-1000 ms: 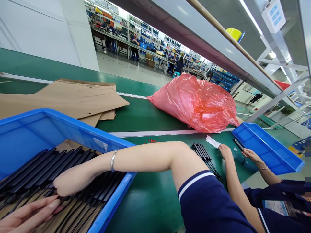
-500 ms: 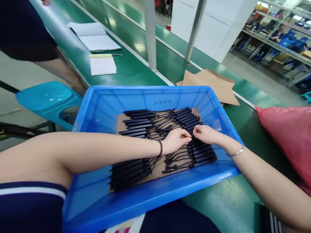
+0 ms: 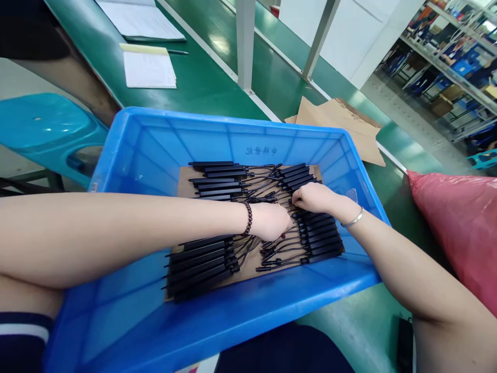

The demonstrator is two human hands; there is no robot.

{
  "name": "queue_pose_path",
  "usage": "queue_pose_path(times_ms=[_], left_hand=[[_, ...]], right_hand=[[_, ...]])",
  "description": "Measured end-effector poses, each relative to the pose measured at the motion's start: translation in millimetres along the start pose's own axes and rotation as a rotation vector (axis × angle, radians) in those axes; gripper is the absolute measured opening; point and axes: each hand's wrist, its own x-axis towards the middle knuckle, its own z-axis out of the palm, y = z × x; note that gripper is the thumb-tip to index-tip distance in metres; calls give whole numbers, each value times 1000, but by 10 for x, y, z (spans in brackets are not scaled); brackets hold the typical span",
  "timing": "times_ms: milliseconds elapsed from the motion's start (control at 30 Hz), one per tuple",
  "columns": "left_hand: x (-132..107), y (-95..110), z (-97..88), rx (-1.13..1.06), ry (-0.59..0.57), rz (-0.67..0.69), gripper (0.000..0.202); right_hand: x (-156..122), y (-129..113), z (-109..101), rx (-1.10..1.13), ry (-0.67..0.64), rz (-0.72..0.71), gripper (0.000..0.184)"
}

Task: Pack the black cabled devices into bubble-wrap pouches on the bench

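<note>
A blue plastic crate (image 3: 217,137) holds rows of slim black bars with short cables, lying on a cardboard sheet (image 3: 248,269). The bars on the left (image 3: 200,264) and those on the right (image 3: 320,233) have their cables (image 3: 285,254) turned toward the middle. My left hand (image 3: 272,220), a dark beaded bracelet at its wrist, reaches down among the cables with fingers curled; its fingertips are mostly hidden. Close by on the right, my right hand (image 3: 314,198) is closed over the cable ends of the right-hand bars. What either hand grips is too small or hidden to make out.
Around the crate runs a green bench (image 3: 209,93) with an open notebook (image 3: 151,70) and pen. Flattened cardboard (image 3: 341,124) lies behind the crate, a pink bag (image 3: 458,223) to the right. At left are a turquoise stool (image 3: 42,124) and another person's arm (image 3: 73,83).
The view has shifted, so the crate looks larger and the notebook sits higher. My left hand has lowered into the cables with its fingers turned down; my right hand has moved slightly left.
</note>
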Motion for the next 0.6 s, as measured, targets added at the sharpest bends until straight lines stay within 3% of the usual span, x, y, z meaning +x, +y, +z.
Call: queue_pose_path(times_ms=[233,433,600], left_hand=[[35,27,124,-113,79,57,7],[42,-35,7,-83,27,-87,15],[122,-272,-20,-357,12,-187,18]], right_hand=[[-26,76,87,-17,-47,16,29],[-10,-1,77,-101,-47,59,28],[-37,-128,99,-185,-39,74,29]])
